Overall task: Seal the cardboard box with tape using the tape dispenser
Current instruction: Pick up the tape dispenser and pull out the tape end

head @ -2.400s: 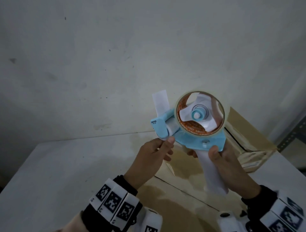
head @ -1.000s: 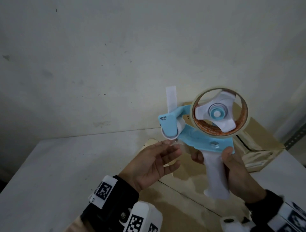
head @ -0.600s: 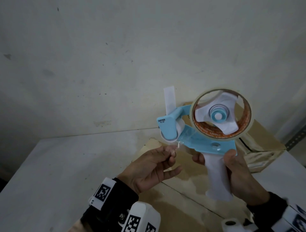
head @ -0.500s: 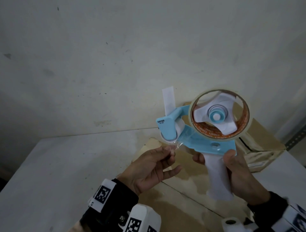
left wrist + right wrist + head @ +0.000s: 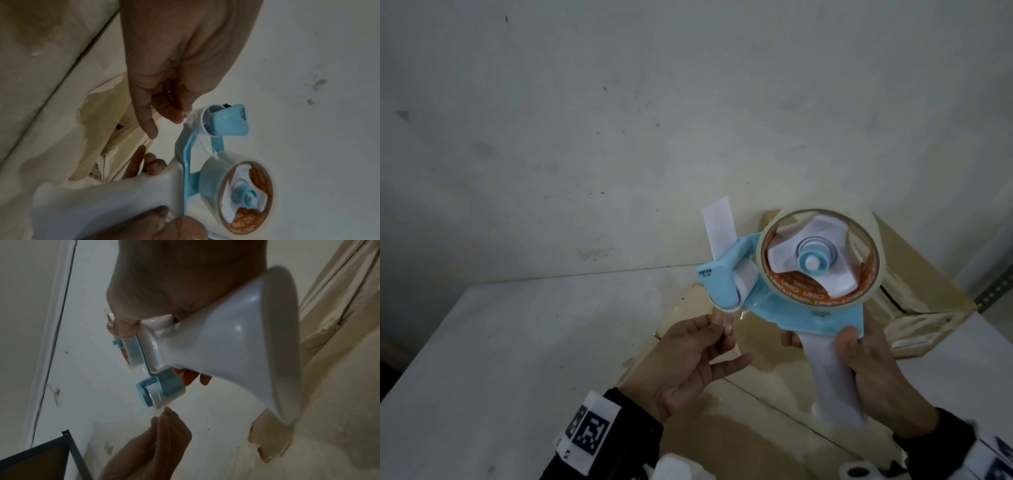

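A blue and white tape dispenser point(image 5: 767, 298) with a roll of clear tape point(image 5: 822, 257) is held up in the air above the cardboard box point(image 5: 753, 421). My right hand point(image 5: 873, 370) grips its white handle point(image 5: 832, 377) point(image 5: 216, 344). My left hand point(image 5: 688, 359) pinches the loose end of the clear tape point(image 5: 190, 116) just below the white roller point(image 5: 743, 284) point(image 5: 202, 120). The clear strip runs from the roll past the roller to my fingertips point(image 5: 174, 116). The box lies on the white table point(image 5: 500, 359), its top flaps together with a dark seam between them.
A stained white wall point(image 5: 654, 120) stands behind the table. A metal shelf upright point(image 5: 996, 287) shows at the far right. The box's far flap point(image 5: 928, 281) sticks up behind the dispenser. A dark shelf frame point(image 5: 41, 457) appears in the right wrist view.
My left hand dropped from the roller, then took the tape's end in a pinch and drew it slightly down. The dispenser tilted more upright and shifted a little right.
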`<state>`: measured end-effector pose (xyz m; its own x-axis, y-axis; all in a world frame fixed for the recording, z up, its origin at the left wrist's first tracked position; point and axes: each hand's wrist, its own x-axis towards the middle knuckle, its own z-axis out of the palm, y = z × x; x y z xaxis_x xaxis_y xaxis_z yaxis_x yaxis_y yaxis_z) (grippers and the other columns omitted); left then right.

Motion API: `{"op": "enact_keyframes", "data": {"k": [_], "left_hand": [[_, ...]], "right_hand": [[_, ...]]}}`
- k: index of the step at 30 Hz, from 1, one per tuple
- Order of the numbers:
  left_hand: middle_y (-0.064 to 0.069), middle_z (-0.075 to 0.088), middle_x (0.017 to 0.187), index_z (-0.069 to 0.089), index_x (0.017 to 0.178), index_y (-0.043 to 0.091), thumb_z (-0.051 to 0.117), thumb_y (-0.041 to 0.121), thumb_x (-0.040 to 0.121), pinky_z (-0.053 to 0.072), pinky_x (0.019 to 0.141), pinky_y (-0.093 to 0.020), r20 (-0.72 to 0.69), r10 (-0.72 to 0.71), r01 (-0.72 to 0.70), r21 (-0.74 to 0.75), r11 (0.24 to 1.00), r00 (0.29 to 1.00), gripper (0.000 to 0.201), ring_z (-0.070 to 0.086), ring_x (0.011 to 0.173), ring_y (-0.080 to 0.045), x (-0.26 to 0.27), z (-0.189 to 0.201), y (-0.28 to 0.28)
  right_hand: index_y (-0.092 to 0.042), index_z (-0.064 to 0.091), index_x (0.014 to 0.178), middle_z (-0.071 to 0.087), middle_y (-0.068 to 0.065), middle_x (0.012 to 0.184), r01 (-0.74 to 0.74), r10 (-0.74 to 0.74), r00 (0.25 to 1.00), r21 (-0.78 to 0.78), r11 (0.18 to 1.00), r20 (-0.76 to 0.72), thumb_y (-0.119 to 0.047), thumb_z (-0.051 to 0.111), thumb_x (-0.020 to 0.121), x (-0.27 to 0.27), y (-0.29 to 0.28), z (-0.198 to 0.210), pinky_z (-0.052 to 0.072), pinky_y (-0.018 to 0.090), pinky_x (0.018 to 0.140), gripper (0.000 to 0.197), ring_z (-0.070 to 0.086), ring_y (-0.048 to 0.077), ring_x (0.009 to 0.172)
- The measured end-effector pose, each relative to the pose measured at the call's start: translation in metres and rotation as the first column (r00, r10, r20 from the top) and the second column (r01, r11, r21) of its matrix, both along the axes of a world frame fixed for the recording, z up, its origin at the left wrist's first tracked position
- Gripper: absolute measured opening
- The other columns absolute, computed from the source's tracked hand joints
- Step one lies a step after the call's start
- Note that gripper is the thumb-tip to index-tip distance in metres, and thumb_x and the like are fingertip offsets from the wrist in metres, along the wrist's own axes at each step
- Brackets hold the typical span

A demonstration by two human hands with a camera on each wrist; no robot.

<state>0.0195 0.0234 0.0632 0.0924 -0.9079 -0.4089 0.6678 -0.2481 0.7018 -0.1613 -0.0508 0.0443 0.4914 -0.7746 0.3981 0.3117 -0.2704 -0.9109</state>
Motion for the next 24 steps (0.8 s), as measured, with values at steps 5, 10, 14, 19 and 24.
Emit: {"op": "enact_keyframes", "data": {"k": [5,10,14,19,24], "left_hand": [[-0.002,0.05,0.06,0.057,0.067,0.003,0.044,0.006,0.094,0.059,0.059,-0.029,0.126,0.011,-0.014,0.02,1.0,0.992,0.03,0.049,0.049,-0.007,0.0,0.001,-0.001],[-0.003,0.049,0.057,0.054,0.07,0.004,0.043,0.003,0.094,0.057,0.053,-0.028,0.095,0.078,-0.087,0.09,0.992,0.992,0.027,0.048,0.046,-0.009,0.009,-0.003,-0.004],[-0.007,0.056,0.063,0.053,0.077,0.006,0.041,0.01,0.095,0.057,0.051,-0.029,0.087,0.111,-0.12,0.099,0.988,0.99,0.022,0.058,0.057,-0.015,0.021,-0.005,0.005],[-0.008,0.072,0.084,0.061,0.101,0.007,0.032,0.034,0.097,0.057,0.055,-0.028,0.152,-0.045,0.053,-0.05,0.997,0.987,0.039,0.071,0.073,-0.014,0.011,0.022,-0.012],[-0.005,0.074,0.08,0.065,0.093,0.01,0.039,0.027,0.097,0.056,0.059,-0.025,0.097,-0.098,0.104,-0.06,0.993,0.99,0.031,0.07,0.07,-0.01,0.005,0.032,-0.022]], "right_hand": [[-0.027,0.066,0.092,0.072,-0.007,0.081,-0.008,0.008,1.0,-0.028,1.0,0.001,-0.07,0.061,0.066,0.002,0.005,0.001,0.054,0.019,0.062,0.05,0.069,0.011,0.07],[-0.01,0.065,0.09,0.071,-0.003,0.073,-0.024,0.025,0.999,-0.006,1.0,0.031,-0.069,0.066,0.064,0.0,-0.001,0.003,0.054,0.022,0.058,0.064,0.067,0.015,0.063],[-0.03,0.071,0.072,0.065,-0.009,0.061,-0.041,0.027,0.99,0.096,0.995,0.14,-0.071,0.073,0.05,-0.012,-0.016,0.022,0.052,0.02,0.052,0.047,0.061,0.008,0.052],[-0.026,0.071,0.083,0.068,-0.003,0.069,-0.04,0.034,0.995,0.059,0.997,0.093,-0.071,0.072,0.054,-0.01,-0.02,0.022,0.053,0.025,0.051,0.054,0.062,0.014,0.055],[-0.021,0.068,0.091,0.067,0.003,0.07,-0.028,0.028,0.999,0.041,0.999,0.019,-0.069,0.064,0.067,-0.001,-0.015,0.011,0.054,0.029,0.054,0.054,0.062,0.021,0.056]]}}
